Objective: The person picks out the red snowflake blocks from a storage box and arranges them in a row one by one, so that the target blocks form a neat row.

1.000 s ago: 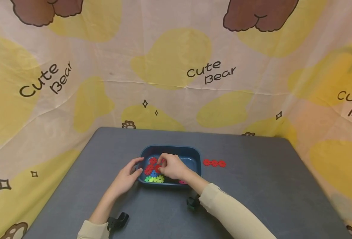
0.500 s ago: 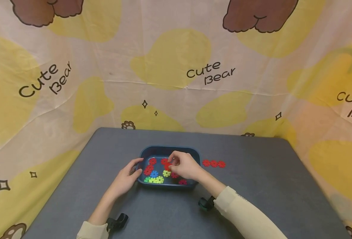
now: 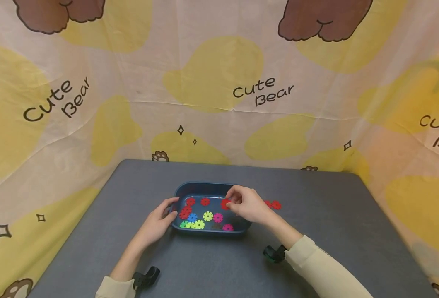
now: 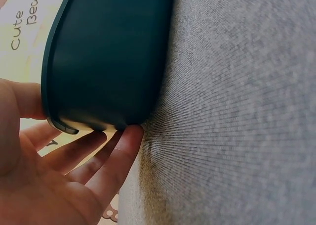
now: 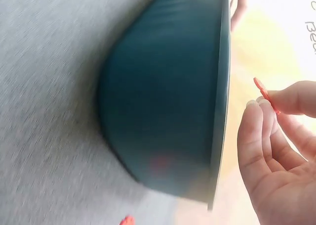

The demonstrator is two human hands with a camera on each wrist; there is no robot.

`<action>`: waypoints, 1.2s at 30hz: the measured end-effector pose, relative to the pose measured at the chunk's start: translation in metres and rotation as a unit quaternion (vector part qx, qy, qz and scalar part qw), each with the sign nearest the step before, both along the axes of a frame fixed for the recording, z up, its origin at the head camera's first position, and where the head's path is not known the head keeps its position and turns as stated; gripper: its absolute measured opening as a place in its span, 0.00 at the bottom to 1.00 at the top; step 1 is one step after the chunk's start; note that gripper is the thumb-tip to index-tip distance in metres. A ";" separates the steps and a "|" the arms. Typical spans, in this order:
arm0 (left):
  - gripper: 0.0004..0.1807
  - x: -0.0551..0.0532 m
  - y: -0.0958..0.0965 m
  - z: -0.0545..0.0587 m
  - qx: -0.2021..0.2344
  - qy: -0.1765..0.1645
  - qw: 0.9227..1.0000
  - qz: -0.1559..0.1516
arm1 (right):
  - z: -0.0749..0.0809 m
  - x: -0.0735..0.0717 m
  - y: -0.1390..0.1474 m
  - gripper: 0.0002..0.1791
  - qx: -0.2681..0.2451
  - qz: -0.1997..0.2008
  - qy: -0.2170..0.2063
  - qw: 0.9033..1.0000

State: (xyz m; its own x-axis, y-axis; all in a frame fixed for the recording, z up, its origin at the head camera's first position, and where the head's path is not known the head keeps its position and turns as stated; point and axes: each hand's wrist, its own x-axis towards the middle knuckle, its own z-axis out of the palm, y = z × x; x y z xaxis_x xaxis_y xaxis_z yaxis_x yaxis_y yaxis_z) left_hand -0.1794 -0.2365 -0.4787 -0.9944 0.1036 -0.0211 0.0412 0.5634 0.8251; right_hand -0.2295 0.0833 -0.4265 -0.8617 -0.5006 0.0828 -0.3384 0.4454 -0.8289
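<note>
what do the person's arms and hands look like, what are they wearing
The left hand and right hand are bare, with no gloves. Both forearms disappear into pale cream sleeves: left sleeve, right sleeve. The right one carries a small dark marking, too small to read. Each wrist wears a dark device: left device, right device.

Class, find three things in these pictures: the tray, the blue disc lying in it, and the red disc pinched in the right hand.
Tray (image 4: 108,62): left wrist view, on its outer wall.
Blue disc (image 3: 192,217): head view, on the middle of its face.
Red disc (image 3: 225,204): head view, on its uncovered left part.
</note>
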 end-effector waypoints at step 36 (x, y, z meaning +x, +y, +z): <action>0.26 -0.001 0.002 -0.002 -0.003 0.001 1.000 0.005 | -0.046 -0.023 0.142 0.11 0.029 -0.171 -0.031 0.984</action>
State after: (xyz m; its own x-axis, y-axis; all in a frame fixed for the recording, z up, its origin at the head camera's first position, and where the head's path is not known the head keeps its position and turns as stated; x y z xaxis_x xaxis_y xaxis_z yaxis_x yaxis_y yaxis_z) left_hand -0.1805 -0.2350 -0.4804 -0.9954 0.0934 -0.0200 0.0369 0.5691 0.8214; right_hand -0.2525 0.2251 -0.4723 -0.9833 -0.1820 0.0039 -0.1090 0.5709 -0.8137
